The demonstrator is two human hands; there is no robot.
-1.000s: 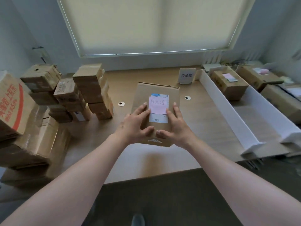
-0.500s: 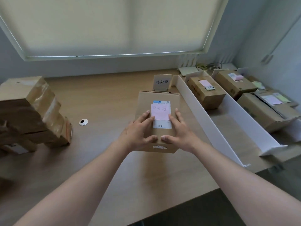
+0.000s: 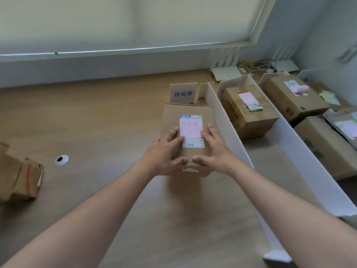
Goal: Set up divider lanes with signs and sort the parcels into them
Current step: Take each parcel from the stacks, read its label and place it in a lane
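A brown cardboard parcel (image 3: 170, 120) with a white shipping label and a handwritten pink note (image 3: 190, 128) rests on the wooden table (image 3: 96, 122). My left hand (image 3: 164, 153) lies flat on its top near the left side, thumb at the near edge. My right hand (image 3: 214, 153) mirrors it on the right side. A standing sign (image 3: 183, 93) with printed characters is just behind the parcel. A long white divider (image 3: 228, 124) runs along the parcel's right side.
Beyond that divider a lane holds a parcel (image 3: 249, 117) with a pink note. A second divider (image 3: 301, 144) separates it from more parcels (image 3: 289, 97) (image 3: 324, 144). Stacked boxes (image 3: 17, 182) sit at the left edge, near a cable grommet (image 3: 61, 160).
Both hands have slid the parcel forward and rightward toward the sign and the white divider. My view has turned right, so the box pile on the left has mostly left the frame.
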